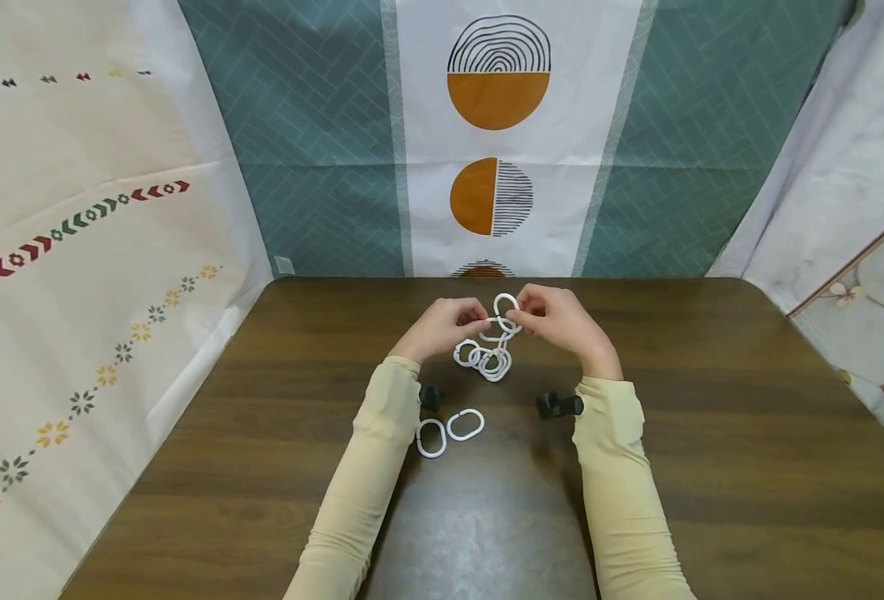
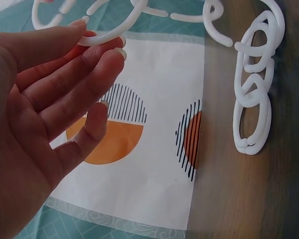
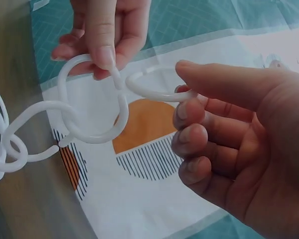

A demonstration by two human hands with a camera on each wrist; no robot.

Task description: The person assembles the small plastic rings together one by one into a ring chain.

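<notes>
White plastic oval-link chain [image 2: 254, 50] is pinched by left fingers [image 2: 89, 89], another link [image 3: 154, 94] by right fingers [image 3: 190, 140]; near chain, two loose links [image 1: 445, 438] are left.

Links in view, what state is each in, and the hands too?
Left hand, pinching the end link.
Right hand, pinching the second link.
End link, joined to the chain.
Second link, held up, joining unclear.
Chain, linked, partly lying on the table.
Two loose links, lying on the table.
</notes>
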